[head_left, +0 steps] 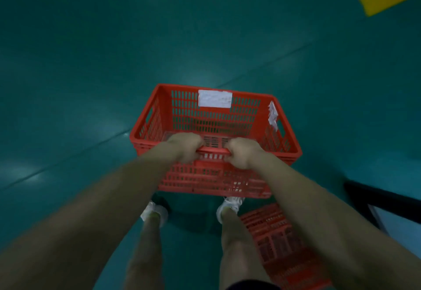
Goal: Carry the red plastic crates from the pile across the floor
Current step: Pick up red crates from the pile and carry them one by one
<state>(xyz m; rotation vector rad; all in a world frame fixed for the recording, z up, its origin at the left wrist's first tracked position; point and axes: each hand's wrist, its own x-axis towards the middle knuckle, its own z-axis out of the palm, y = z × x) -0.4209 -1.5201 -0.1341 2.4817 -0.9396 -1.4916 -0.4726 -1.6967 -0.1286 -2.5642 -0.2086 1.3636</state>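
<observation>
A red plastic crate [214,118] with slotted walls hangs in front of me above the floor, seemingly nested over others beneath it. White paper labels are stuck on its far wall and right wall. My left hand [185,147] and my right hand [243,153] both grip the crate's near rim, side by side. The crate is empty inside. Another red crate [280,242] lies on the floor by my right leg, partly hidden behind my right arm.
The green floor [91,73] stretches ahead and to the left. A yellow floor marking [385,0] sits at the top right. A dark-edged object [382,200] stands at the right. My feet in white shoes [155,212] are below the crate.
</observation>
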